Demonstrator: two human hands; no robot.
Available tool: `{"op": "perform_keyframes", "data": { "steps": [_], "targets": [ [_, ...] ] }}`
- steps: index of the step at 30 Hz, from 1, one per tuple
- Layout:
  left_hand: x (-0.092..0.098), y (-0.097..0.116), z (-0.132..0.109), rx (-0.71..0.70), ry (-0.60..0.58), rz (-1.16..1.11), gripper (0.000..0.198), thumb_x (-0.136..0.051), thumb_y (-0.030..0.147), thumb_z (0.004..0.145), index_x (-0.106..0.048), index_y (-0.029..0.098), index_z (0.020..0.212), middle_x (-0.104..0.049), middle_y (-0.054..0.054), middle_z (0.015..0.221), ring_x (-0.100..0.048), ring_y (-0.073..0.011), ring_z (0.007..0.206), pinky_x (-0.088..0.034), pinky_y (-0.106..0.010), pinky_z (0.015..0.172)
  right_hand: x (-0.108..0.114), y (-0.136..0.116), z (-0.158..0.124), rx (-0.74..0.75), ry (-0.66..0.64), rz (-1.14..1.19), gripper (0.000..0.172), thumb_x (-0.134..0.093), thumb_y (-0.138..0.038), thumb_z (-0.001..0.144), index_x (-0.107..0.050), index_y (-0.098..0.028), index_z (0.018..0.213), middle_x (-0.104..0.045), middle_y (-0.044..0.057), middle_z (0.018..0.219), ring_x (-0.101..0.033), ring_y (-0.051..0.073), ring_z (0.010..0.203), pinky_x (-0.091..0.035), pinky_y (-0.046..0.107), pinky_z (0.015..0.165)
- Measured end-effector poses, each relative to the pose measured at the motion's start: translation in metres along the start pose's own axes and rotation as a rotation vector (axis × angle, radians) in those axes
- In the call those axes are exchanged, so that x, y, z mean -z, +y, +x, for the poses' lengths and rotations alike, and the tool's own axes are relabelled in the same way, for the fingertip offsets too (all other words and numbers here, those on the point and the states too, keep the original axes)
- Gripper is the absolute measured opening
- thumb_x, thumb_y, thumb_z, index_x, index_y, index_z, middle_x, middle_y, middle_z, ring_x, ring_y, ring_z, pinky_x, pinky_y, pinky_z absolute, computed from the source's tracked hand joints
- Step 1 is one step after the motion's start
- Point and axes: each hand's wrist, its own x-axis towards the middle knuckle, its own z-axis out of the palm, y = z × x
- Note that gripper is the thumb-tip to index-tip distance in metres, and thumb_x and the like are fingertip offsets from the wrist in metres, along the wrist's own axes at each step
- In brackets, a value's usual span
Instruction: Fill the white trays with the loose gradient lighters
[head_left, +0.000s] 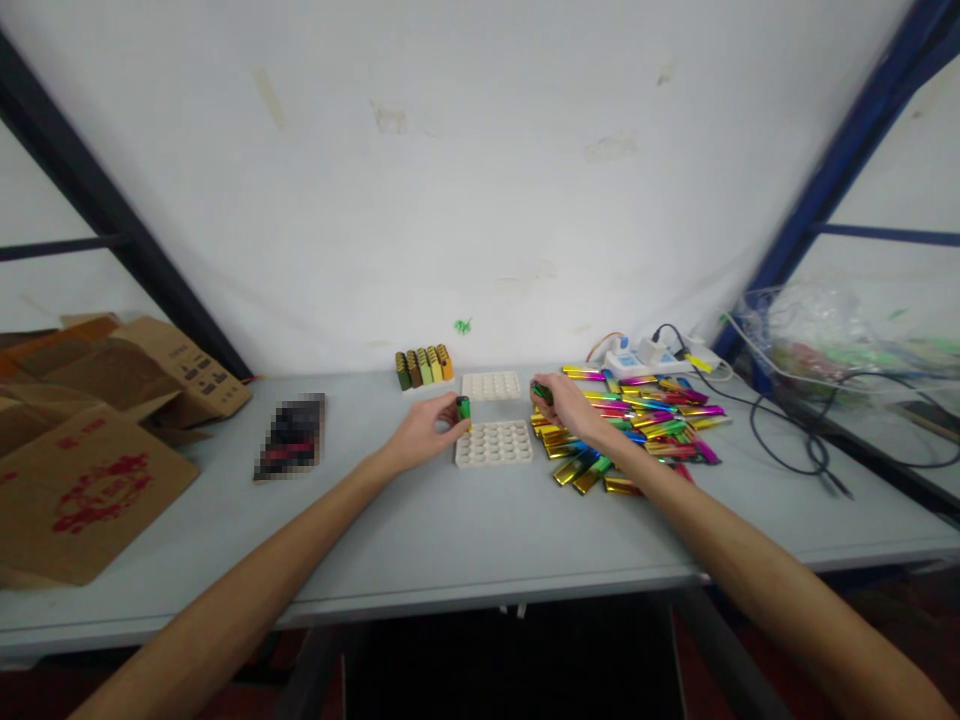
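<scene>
My left hand [428, 430] pinches a green lighter [463, 408] upright at the left back corner of a white tray with rows of holes [493, 446]. No lighters show in that tray's holes. Over the left edge of a loose pile of shiny gold, pink, blue and green lighters [667, 420], my right hand [564, 402] is closed round a dark green lighter [541, 393], partly hidden by the fingers. A second white holed tray [490, 386] lies behind the first. To its left stands a block of upright lighters [424, 367] in coloured rows.
Opened cardboard boxes [97, 470] cover the table's left end, near a blurred-out dark object [292, 437]. A white power strip [651, 356] sits by the wall at right, with a black cable [814, 470] looping over the table [450, 550]. Clear plastic bags [817, 330] lie beyond the blue post.
</scene>
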Motion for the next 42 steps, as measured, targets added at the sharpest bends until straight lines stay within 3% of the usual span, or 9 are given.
{"op": "perform_keyframes", "data": {
  "steps": [4,7,12,17,21,27,32,37,42],
  "targets": [
    [0.000,0.001,0.000,0.007,0.000,0.004,0.023,-0.064,0.041,0.092,-0.061,0.018,0.090,-0.069,-0.002,0.084,-0.069,-0.0196,0.077,-0.059,-0.032,0.076,0.000,-0.002,0.000,-0.043,0.031,-0.006,0.038,-0.033,-0.040,0.094,-0.033,-0.024,0.059,-0.033,-0.003,0.053,-0.034,0.013,0.051,-0.027,0.028,0.051],
    [0.000,0.000,0.000,0.010,-0.001,-0.012,0.024,-0.064,0.041,0.092,-0.062,0.018,0.092,-0.070,-0.003,0.085,-0.069,-0.0198,0.077,-0.059,-0.032,0.076,-0.002,0.000,0.001,-0.095,-0.003,0.155,0.043,-0.032,-0.048,0.098,-0.039,-0.023,0.064,-0.031,-0.005,0.055,-0.030,0.012,0.049,-0.025,0.027,0.049],
    [-0.002,-0.004,0.000,0.024,-0.001,-0.067,0.026,-0.066,0.043,0.091,-0.063,0.017,0.089,-0.070,-0.003,0.084,-0.069,-0.0198,0.077,-0.060,-0.032,0.077,-0.008,0.006,0.001,-0.044,-0.058,0.356,0.057,-0.030,-0.068,0.099,-0.060,-0.020,0.099,-0.034,-0.006,0.065,-0.032,0.011,0.052,-0.028,0.023,0.047],
    [-0.004,0.002,0.001,0.040,-0.025,-0.129,0.030,-0.067,0.045,0.090,-0.065,0.016,0.083,-0.069,-0.003,0.079,-0.067,-0.0187,0.077,-0.059,-0.031,0.078,-0.012,0.004,-0.001,0.115,-0.019,0.155,0.046,-0.047,-0.060,0.099,-0.065,-0.018,0.106,-0.059,0.001,0.082,-0.055,0.015,0.071,-0.047,0.027,0.065],
    [-0.004,0.008,0.001,0.059,-0.040,-0.181,0.033,-0.069,0.048,0.088,-0.067,0.015,0.082,-0.069,-0.002,0.077,-0.067,-0.0183,0.076,-0.058,-0.030,0.077,-0.015,0.001,-0.001,0.180,0.014,0.093,0.036,-0.062,-0.049,0.094,-0.070,-0.017,0.106,-0.074,0.008,0.101,-0.066,0.020,0.092,-0.053,0.031,0.082],
    [-0.002,0.009,0.001,0.087,-0.084,-0.253,0.038,-0.068,0.053,0.088,-0.073,0.015,0.086,-0.075,-0.004,0.083,-0.071,-0.0222,0.081,-0.060,-0.035,0.083,-0.025,0.000,-0.003,0.150,-0.015,0.199,0.035,-0.073,-0.047,0.086,-0.074,-0.016,0.103,-0.077,0.008,0.100,-0.072,0.021,0.091,-0.057,0.032,0.082],
    [0.004,0.011,0.000,0.084,-0.060,-0.330,0.044,-0.057,0.054,0.096,-0.075,0.015,0.110,-0.077,-0.007,0.111,-0.071,-0.0264,0.102,-0.057,-0.036,0.094,-0.040,-0.002,-0.003,0.245,-0.003,0.161,0.032,-0.077,-0.044,0.085,-0.076,-0.017,0.102,-0.077,0.010,0.103,-0.072,0.021,0.089,-0.058,0.030,0.078],
    [0.004,0.007,-0.002,0.072,-0.069,-0.430,0.050,-0.048,0.055,0.100,-0.074,0.013,0.110,-0.077,-0.008,0.103,-0.070,-0.0258,0.095,-0.056,-0.039,0.095,-0.049,-0.009,-0.003,0.348,0.070,-0.017,0.025,-0.071,-0.037,0.092,-0.077,-0.017,0.105,-0.078,0.009,0.098,-0.072,0.020,0.085,-0.057,0.029,0.076],
    [0.001,0.003,-0.003,0.074,-0.073,-0.442,0.053,-0.045,0.056,0.101,-0.073,0.012,0.102,-0.076,-0.008,0.096,-0.069,-0.0250,0.092,-0.056,-0.040,0.093,-0.050,-0.015,-0.006,0.428,0.036,-0.155,0.018,-0.067,-0.029,0.096,-0.075,-0.018,0.108,-0.079,0.008,0.099,-0.073,0.020,0.086,-0.056,0.028,0.080]
  ]
}}
